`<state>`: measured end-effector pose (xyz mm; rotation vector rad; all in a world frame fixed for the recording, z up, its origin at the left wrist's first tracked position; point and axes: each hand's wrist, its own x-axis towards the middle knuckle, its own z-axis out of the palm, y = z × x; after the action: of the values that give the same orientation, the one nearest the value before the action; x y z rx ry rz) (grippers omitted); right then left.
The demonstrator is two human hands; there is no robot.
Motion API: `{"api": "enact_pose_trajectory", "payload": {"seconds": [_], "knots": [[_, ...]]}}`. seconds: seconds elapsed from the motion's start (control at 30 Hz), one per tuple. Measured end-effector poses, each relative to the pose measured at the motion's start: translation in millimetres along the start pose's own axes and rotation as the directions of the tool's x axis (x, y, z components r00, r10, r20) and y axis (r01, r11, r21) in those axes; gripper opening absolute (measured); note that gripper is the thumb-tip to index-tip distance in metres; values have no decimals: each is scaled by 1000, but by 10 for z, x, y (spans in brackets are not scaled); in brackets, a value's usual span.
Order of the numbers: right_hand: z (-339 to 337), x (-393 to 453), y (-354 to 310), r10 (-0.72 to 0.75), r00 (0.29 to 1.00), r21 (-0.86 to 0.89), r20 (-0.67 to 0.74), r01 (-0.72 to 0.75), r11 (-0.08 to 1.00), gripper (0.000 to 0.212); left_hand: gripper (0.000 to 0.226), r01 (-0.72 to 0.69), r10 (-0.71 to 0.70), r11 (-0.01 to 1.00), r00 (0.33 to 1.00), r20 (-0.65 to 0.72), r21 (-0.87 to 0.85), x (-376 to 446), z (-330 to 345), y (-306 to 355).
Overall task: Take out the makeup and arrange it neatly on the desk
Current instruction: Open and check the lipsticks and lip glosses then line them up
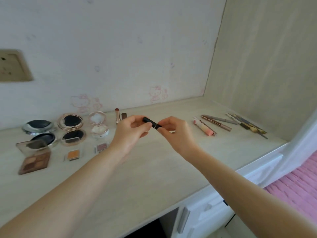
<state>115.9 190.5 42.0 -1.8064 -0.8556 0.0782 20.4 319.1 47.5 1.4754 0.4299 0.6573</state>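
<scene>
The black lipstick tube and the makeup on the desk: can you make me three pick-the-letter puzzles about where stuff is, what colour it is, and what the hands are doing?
1. Where do the pencils and brushes lie?
A. At the desk's right end
B. Beside the eyeshadow palette
C. On the pink bedding

2. What colour is the small square pan near the eyeshadow palette?
A. Blue
B. Orange
C. Green

3. What is happening with the black lipstick tube?
A. It lies alone on the desk
B. One hand holds it
C. Both hands hold it above the desk

Answers: 1 A, they lie near the side wall at the right. 2 B, its fill is orange. 3 C, the left hand and right hand each pinch one end.
</scene>
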Motion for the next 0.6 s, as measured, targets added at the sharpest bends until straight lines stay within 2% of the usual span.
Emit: {"api": "enact_pose_trajectory", "payload": {"seconds": [0.13, 0.4, 0.6], "knots": [[348, -207, -89, 31, 999, 53, 33, -33, 998, 11, 16, 44, -44, 999, 999, 12, -30, -221, -369, -63], [951, -497, -273, 10, 991, 123, 133, -26, 992, 10, 12, 84, -84, 996, 996, -6, 15, -529, -988, -107], [1251, -581, -491, -108, 978, 105, 179, 90, 990, 16, 15, -15, 19, 994, 999, -38, 107, -759, -1323, -42]]}}
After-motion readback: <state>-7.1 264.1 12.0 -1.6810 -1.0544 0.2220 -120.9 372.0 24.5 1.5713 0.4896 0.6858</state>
